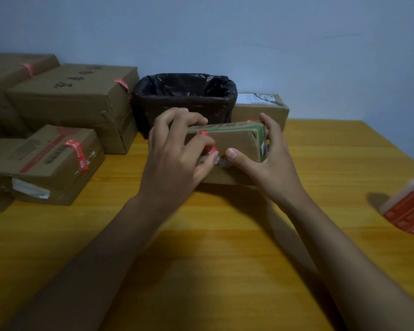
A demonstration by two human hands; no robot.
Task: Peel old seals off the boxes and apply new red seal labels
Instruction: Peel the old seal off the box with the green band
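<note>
A small brown cardboard box (234, 142) with green print stands mid-table between both hands. A red seal label (209, 145) runs over its top front edge onto the front face. My left hand (175, 161) pinches the lower end of that red label between thumb and fingers. My right hand (265, 158) grips the box's right end, thumb pressed on the front face beside the label. Torn white paper (221, 161) shows just below the label. A roll of red seal labels (409, 211) lies at the right table edge.
Several cardboard boxes with red seals, such as one at front left (46, 163) and a large one (77, 101), stack up on the left. A bin lined with a black bag (184, 101) stands behind the held box, another box (261, 108) at its right. Wooden table (201, 235).
</note>
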